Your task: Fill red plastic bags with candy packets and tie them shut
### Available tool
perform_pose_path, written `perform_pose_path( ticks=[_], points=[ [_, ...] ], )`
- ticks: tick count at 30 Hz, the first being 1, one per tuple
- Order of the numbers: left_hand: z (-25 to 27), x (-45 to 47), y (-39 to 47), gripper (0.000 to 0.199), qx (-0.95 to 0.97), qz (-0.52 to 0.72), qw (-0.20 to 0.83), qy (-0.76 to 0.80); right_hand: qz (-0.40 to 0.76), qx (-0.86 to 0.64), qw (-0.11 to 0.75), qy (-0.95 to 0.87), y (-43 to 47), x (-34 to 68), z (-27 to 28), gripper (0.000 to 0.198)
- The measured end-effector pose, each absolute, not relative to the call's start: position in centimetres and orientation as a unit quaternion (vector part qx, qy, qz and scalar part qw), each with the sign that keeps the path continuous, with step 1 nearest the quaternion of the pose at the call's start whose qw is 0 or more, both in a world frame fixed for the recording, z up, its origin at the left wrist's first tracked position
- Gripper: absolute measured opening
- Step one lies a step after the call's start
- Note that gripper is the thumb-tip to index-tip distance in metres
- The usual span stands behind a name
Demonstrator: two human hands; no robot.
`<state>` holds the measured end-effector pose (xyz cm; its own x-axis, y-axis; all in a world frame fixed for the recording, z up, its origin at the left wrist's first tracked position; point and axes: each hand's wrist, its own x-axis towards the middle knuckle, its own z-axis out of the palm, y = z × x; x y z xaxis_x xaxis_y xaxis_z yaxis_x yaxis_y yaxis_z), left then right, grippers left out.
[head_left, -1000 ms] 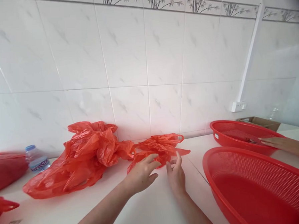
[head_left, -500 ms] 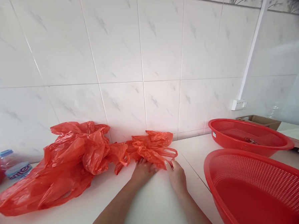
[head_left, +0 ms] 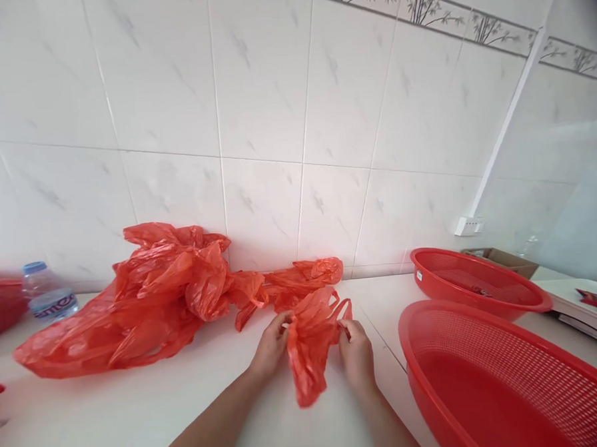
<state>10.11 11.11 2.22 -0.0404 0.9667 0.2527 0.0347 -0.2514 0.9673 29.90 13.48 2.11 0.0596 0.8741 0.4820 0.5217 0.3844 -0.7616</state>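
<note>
Both my hands hold one thin red plastic bag (head_left: 307, 346) lifted off the white counter (head_left: 138, 418). My left hand (head_left: 269, 345) pinches its left top edge and my right hand (head_left: 356, 350) grips the right top edge by the handle loop. The bag hangs crumpled between them. Just behind it, more red bags (head_left: 301, 277) lie against the tiled wall, joined to a bigger heap of red bags (head_left: 147, 298) to the left.
A large red perforated basket (head_left: 511, 379) stands at the right, close to my right hand, with a second red basket (head_left: 476, 284) behind it. A water bottle (head_left: 45, 297) stands at far left beside a red object (head_left: 0, 306). A cardboard box (head_left: 500, 259) sits far right.
My hands reached the small pile by the wall, took hold of one bag and pulled it toward me, lifting it off the counter. Another person's hand at the far basket is gone from view.
</note>
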Motion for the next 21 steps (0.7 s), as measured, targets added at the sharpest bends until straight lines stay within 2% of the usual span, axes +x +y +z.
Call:
perform_pose_path(
  ticks=[2, 5, 9, 11, 15, 18, 21],
  points=[
    [2.1, 9.3, 9.7, 0.038, 0.536, 0.565, 0.45, 0.437, 0.16, -0.519, 0.5, -0.674, 12.9, 29.9, 2.2, 0.026],
    [2.4, 8.2, 7.8, 0.058, 0.521, 0.564, 0.49, 0.412, 0.146, -0.503, 0.493, -0.695, 11.4, 29.1, 2.2, 0.026],
    [3.0, 8.3, 6.2, 0.077, 0.532, 0.564, 0.505, 0.379, 0.149, -0.478, 0.483, -0.718, 9.3, 27.8, 2.4, 0.027],
    [3.0, 8.6, 6.1, 0.067, 0.524, 0.576, 0.497, 0.384, 0.151, -0.475, 0.489, -0.716, 8.8, 27.7, 2.6, 0.029],
    [2.6, 7.9, 6.7, 0.027, 0.466, 0.636, 0.456, 0.413, 0.141, -0.529, 0.534, -0.645, 9.3, 29.6, 2.8, 0.037],
    [2.7, 6.4, 7.0, 0.024, 0.424, 0.68, 0.431, 0.415, 0.133, -0.577, 0.566, -0.573, 10.3, 31.4, 2.8, 0.041],
    [3.3, 5.5, 6.7, 0.027, 0.396, 0.705, 0.423, 0.41, 0.147, -0.583, 0.579, -0.552, 10.7, 31.9, 3.0, 0.034]
  ],
)
